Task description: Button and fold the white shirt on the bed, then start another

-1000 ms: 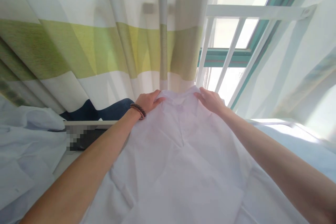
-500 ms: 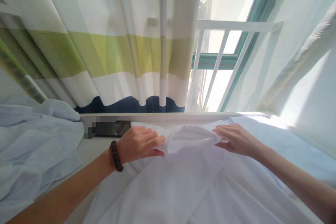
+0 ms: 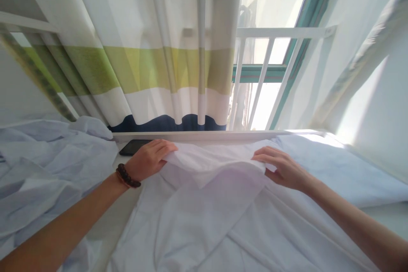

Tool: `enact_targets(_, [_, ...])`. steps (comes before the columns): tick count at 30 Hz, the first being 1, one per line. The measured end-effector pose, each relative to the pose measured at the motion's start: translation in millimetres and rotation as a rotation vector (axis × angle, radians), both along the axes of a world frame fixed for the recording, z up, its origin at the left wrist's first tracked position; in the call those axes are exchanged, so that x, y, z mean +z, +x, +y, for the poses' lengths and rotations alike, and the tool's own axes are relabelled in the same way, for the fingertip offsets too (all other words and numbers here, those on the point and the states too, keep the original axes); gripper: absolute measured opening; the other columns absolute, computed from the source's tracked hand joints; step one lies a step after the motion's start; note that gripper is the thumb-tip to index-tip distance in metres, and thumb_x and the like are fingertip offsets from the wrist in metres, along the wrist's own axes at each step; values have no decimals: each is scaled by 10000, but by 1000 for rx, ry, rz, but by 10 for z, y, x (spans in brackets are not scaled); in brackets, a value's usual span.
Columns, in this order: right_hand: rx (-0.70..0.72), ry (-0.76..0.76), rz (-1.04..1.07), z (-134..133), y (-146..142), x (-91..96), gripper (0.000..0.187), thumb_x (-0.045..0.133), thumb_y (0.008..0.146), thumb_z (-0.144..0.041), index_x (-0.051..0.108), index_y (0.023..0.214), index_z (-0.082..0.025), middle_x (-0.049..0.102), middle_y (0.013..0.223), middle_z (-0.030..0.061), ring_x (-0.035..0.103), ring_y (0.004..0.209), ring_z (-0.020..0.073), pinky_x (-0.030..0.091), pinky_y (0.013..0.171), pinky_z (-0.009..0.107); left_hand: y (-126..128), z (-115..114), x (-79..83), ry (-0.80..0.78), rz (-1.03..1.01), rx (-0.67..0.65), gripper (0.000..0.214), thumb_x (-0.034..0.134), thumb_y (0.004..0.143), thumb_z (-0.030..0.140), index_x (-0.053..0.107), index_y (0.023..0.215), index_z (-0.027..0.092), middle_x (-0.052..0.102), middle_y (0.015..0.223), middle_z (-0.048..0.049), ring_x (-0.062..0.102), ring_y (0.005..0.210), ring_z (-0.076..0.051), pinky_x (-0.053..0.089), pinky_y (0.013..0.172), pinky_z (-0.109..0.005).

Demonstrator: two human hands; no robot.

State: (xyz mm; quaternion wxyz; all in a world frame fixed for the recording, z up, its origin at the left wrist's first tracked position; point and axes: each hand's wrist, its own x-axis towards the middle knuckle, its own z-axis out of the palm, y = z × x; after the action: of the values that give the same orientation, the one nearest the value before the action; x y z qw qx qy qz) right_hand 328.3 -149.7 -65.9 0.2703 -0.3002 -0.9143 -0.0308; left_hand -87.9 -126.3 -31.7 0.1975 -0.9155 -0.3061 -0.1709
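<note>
A white coat lies spread out before me, its collar at the far end. My left hand, with a dark beaded bracelet on the wrist, pinches the left end of that collar; its fingertips are partly hidden by the cloth. At the collar's right end, my right hand grips the fabric between thumb and fingers. Between the two hands the collar flap is lifted slightly and folds toward me. A black phone lies just behind my left hand, which covers part of it.
Crumpled white cloth is heaped on the left. A folded pale blue-white cloth lies on the right. Along the back runs a white ledge, with a striped curtain and white railing behind it, before a window.
My left hand has moved left along the collar, widening the gap between my hands. The collar flap now lies more spread out and folds toward me. The view has shifted slightly left.
</note>
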Motion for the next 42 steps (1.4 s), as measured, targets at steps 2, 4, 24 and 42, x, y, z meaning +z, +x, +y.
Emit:
enact_targets(2, [-5, -36, 3, -39, 20, 43, 236, 508, 859, -159, 610, 1066, -208, 648, 982, 87, 589, 889, 207, 490, 748, 343, -20, -84, 101, -39, -28, -21, 292, 459, 803, 77, 577, 1054, 166, 652, 1002, -73, 584, 966, -214, 444, 908, -345])
enact_targets(4, [-13, -101, -83, -122, 37, 38, 249, 532, 840, -170, 626, 1067, -213, 651, 1000, 85, 593, 904, 215, 494, 773, 359, -35, -202, 145, -158, 46, -42, 229, 538, 809, 181, 593, 1032, 181, 654, 1007, -67, 585, 950, -223, 441, 893, -352])
enact_targets(24, [-22, -380, -165, -223, -1205, -96, 594, 348, 947, -541, 386, 1441, -212, 335, 1516, 127, 336, 1370, 282, 275, 1115, 476, 185, 278, -147, -701, -250, 801, 450, 523, 858, 415, 499, 1162, 83, 675, 951, -188, 642, 958, -329, 459, 818, -395])
enact_targets(42, [-29, -472, -189, -320, -1126, -208, 641, 364, 937, -567, 322, 1475, -221, 234, 1552, 111, 211, 1425, 268, 160, 1163, 484, -169, 168, -272, -1009, -360, 186, 992, 706, 678, 429, 155, 1482, 240, 650, 1152, -84, 648, 988, -243, 522, 738, -287])
